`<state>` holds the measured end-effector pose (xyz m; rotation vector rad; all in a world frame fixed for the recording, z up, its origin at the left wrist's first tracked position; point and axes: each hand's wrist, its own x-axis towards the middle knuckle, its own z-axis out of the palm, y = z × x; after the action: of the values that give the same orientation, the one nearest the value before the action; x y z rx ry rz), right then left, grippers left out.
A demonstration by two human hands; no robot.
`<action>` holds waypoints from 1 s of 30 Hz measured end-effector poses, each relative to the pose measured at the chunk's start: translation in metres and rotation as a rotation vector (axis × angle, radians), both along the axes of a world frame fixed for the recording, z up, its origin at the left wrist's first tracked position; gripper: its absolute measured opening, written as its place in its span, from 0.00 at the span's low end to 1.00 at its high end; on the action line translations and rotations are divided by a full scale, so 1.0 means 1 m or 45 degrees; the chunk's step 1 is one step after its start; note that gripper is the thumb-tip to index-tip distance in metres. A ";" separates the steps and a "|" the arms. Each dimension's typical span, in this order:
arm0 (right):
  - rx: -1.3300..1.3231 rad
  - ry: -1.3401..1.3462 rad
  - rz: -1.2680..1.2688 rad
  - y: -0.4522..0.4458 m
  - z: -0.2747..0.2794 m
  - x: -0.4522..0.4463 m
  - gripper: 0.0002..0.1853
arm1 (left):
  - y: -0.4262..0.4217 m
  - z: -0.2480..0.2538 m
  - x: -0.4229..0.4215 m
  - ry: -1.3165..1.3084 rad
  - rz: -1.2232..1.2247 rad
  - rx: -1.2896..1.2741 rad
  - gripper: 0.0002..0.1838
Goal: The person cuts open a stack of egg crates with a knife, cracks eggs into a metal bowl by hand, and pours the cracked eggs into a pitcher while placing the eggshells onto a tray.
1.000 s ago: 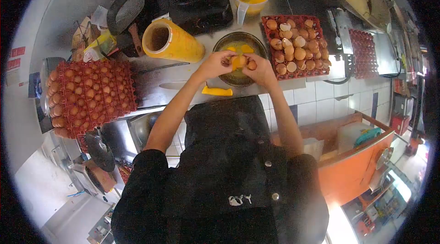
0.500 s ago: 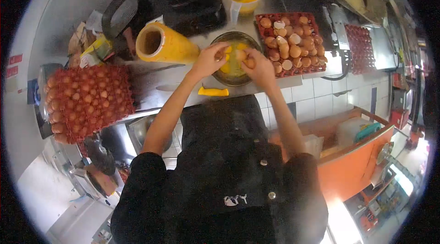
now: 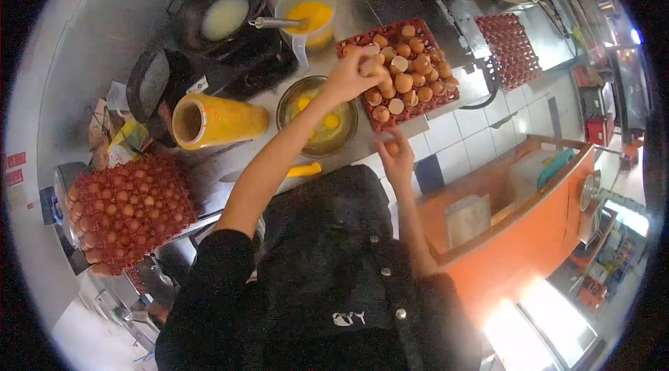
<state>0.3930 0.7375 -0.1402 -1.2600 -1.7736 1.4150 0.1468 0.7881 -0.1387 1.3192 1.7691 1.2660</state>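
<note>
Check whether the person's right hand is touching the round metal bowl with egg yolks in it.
Apart. The head view shows a visible strip of pale countertop between the right hand and the rim of the round metal bowl.

"Where's the left hand [image 3: 348,82]?"
"Over the left of the shell tray [image 3: 424,112], right of the bowl [image 3: 353,128]."
"And the right hand [image 3: 398,165]?"
"By the tray's near edge, fingers [image 3: 382,151] around a brown egg or shell [image 3: 394,149], unclear which."
"In the bowl?"
"Yolks [image 3: 332,121]. A knife [image 3: 301,170] lies nearer, a jug [image 3: 285,5] farther."
</note>
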 end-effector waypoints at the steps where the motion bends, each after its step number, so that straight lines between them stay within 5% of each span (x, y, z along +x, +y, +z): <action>1: 0.007 -0.050 -0.058 -0.004 -0.005 0.013 0.21 | 0.018 0.011 0.002 0.221 -0.062 -0.097 0.31; 3: -0.137 -0.117 -0.176 -0.012 -0.006 0.039 0.20 | 0.048 0.034 0.009 0.659 -0.183 -0.296 0.34; 6: -0.059 -0.198 -0.271 -0.026 -0.017 0.067 0.20 | 0.066 -0.003 0.012 1.050 -0.233 -0.321 0.35; 8: -0.106 -0.112 -0.327 -0.033 -0.020 0.075 0.21 | 0.065 -0.015 0.013 1.005 -0.099 0.114 0.32; 9: 0.212 -0.284 -0.197 -0.031 -0.025 0.084 0.21 | 0.052 0.048 0.011 0.821 -0.426 0.015 0.26; 10: -0.191 -0.142 -0.268 -0.039 -0.009 0.087 0.19 | 0.055 0.045 0.004 0.797 -0.799 0.112 0.21; 13: -0.518 0.204 -0.132 -0.054 -0.028 0.063 0.23 | -0.086 0.173 -0.002 0.239 -0.419 0.373 0.22; 15: -0.461 0.116 -0.107 -0.050 -0.013 0.042 0.25 | -0.179 0.203 -0.032 0.601 -0.054 0.556 0.26; 18: -0.203 0.219 0.071 -0.031 -0.035 0.027 0.25 | -0.351 0.316 -0.096 0.814 0.586 0.165 0.26; 20: -0.020 0.247 0.247 -0.005 -0.046 0.016 0.25 | -0.463 0.341 -0.144 1.366 0.985 -0.166 0.26; 22: 0.477 0.061 0.275 0.012 -0.046 -0.014 0.27 | -0.556 0.384 -0.148 1.294 1.287 -1.099 0.21; 24: 0.722 0.014 0.398 0.022 -0.022 -0.021 0.32 | -0.660 0.377 -0.172 1.119 1.334 -1.089 0.22; 27: -0.043 0.457 0.395 0.010 -0.013 -0.044 0.34 | -0.684 0.375 -0.136 1.022 1.199 -1.031 0.20; 29: -0.071 0.574 0.293 -0.049 0.057 -0.061 0.33 | -0.713 0.339 -0.145 0.771 1.199 -0.838 0.22; 30: 0.047 0.272 0.177 -0.087 0.095 -0.064 0.29 | -0.702 0.327 -0.135 0.683 1.439 -0.736 0.26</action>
<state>0.3287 0.6508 -0.0449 -0.9433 -1.7587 1.5243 0.0116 0.0859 0.1887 0.2440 3.1585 0.7172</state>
